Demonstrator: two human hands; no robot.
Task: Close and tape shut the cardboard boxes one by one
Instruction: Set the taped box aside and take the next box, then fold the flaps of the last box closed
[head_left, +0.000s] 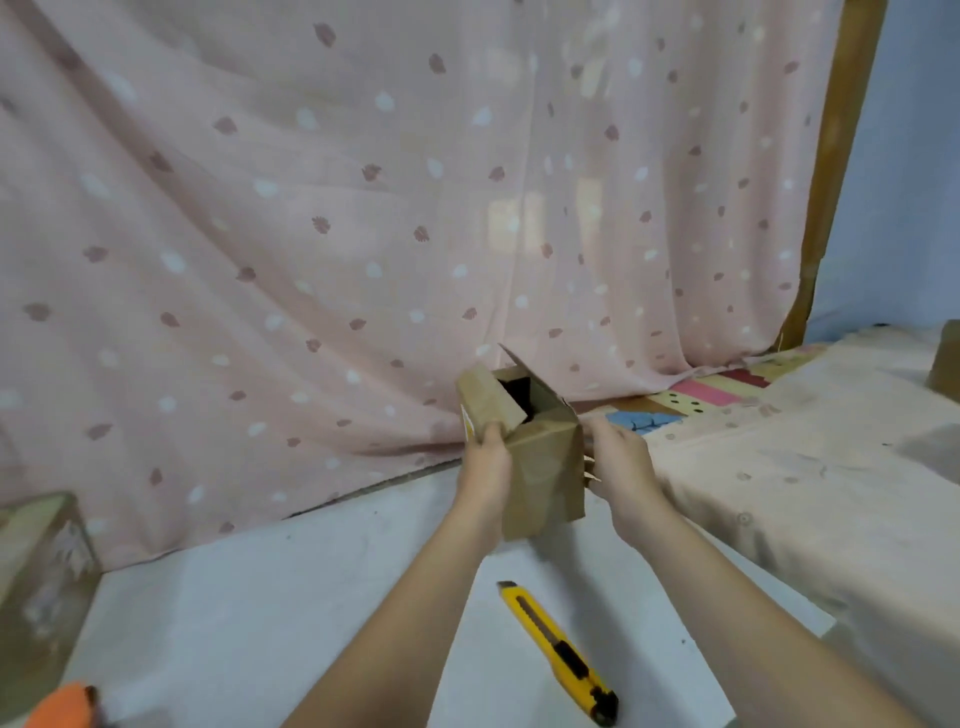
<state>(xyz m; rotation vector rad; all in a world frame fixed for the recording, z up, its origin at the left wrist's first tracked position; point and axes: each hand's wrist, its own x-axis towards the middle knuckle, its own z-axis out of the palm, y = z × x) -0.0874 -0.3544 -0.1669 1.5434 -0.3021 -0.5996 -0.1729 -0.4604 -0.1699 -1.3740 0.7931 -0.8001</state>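
Hands, left (485, 457) and right (621, 462), hold the small brown cardboard box (535, 452) mid-frame by its sides. Flaps still open, no tape on it yet.

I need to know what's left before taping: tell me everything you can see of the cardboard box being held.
The cardboard box is small, plain brown and creased, held upright above the white surface in front of the pink curtain. Its top is not closed: one flap leans over the dark opening from the left, another stands up at the back. The left hand grips its left side and the right hand holds its right side. No tape shows on it.
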